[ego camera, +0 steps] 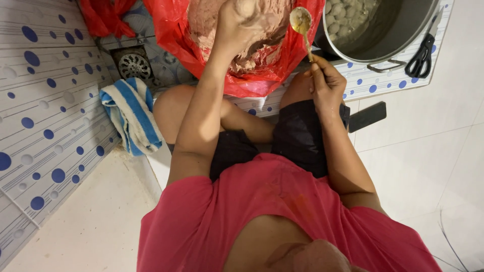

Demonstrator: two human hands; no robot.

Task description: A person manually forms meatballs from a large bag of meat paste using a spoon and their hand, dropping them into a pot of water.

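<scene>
Tiled floor: left hand (242, 22) fisted in pinkish paste (262, 48); right hand (325, 83) pinching metal spoon (301, 22), bowl at twelve o'clock, just beside left hand.

One head-worn camera looked steeply down from close above the seated person's chest and knees toward the tiled floor (50, 100); no second view existed.

A blue-and-white striped towel (132, 115) lies crumpled on the floor by the dotted wall tiles (45, 100). A round metal floor drain (133, 64) sits just beyond it. Black-handled scissors (424, 50) lie on the dotted tiles near the top right corner. A dark flat object (367, 116) lies on the white floor.
</scene>
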